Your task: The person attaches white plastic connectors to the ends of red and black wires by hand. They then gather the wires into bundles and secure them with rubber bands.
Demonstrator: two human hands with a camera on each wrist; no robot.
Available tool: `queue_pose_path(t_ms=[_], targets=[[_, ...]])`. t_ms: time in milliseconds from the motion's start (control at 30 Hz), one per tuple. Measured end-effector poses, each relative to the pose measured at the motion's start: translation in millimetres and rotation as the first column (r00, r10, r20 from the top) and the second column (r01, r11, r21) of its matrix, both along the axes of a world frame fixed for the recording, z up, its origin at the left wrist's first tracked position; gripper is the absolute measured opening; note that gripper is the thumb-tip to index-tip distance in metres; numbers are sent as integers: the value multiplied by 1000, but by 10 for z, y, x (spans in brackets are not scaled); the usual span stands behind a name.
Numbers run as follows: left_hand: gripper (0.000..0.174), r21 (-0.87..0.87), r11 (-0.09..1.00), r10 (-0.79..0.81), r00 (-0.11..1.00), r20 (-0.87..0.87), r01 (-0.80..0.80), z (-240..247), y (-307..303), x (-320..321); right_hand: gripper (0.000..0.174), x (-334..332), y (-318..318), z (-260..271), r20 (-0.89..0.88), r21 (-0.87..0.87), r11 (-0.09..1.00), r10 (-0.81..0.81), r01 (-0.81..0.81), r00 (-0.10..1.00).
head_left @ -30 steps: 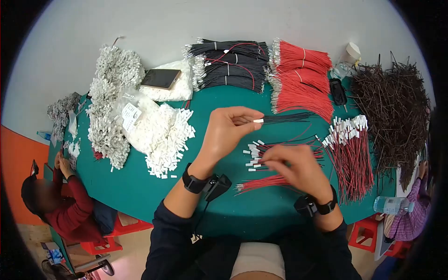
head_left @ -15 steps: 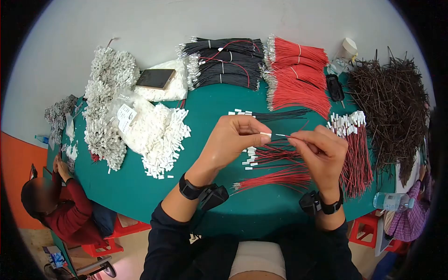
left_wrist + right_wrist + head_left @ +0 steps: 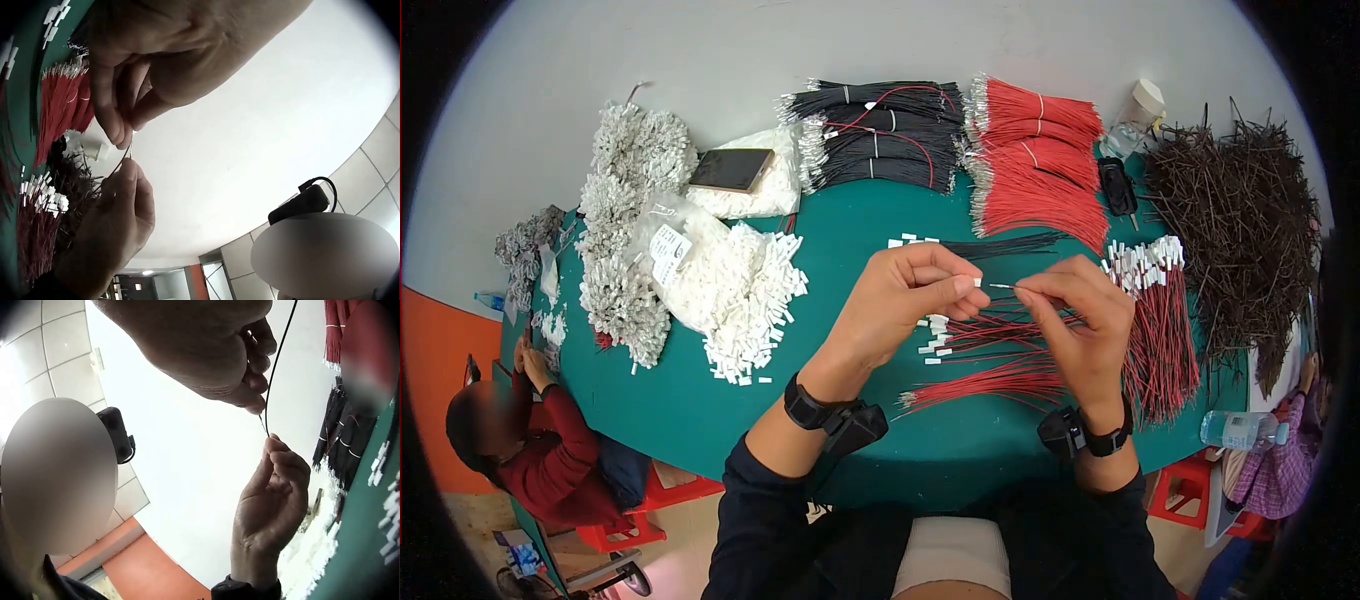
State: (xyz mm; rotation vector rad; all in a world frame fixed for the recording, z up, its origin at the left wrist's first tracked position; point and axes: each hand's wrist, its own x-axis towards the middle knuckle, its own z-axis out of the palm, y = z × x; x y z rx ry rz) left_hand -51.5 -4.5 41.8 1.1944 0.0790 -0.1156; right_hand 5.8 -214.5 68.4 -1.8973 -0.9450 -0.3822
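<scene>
In the head view, my left hand (image 3: 895, 305) pinches a small white connector housing (image 3: 977, 283) between thumb and fingers. A black wire (image 3: 278, 365) runs up from those fingertips in the right wrist view. Opposite it, my right hand (image 3: 1088, 318) pinches a thin wire near its end, and the metal tip (image 3: 1002, 286) points at the housing with a small gap between. Most of the housing is hidden by the left fingers. Beneath the hands lie red wires (image 3: 990, 384) and several white-tipped wires (image 3: 1000, 333) on the green table (image 3: 840, 450).
Loose white housings (image 3: 750, 300) spill from a plastic bag at left, beside a phone (image 3: 732, 169). Bundled black wires (image 3: 885, 130) and red wires (image 3: 1045, 195) lie at the back. At right are finished-looking white-tipped wires (image 3: 1162, 340), dark brown wires (image 3: 1235, 230) and a bottle (image 3: 1242, 432).
My right hand has risen from the red wires with a wire pinched in it and now faces the left hand. The left fingers have shifted round the housing, covering more of it.
</scene>
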Motion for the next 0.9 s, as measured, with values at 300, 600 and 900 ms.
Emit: queue_pose_path(t_ms=[300, 600, 900], targets=[[14, 56, 998, -8, 999, 51, 5, 10, -39, -6, 19, 9, -10, -6, 70, -18, 1000, -21, 22, 997], [14, 47, 999, -20, 999, 37, 18, -4, -36, -2, 18, 15, -22, 14, 119, -60, 998, -28, 35, 993], [13, 37, 999, -15, 999, 30, 13, -12, -34, -2, 17, 34, -47, 41, 160, -86, 995, -35, 49, 986]])
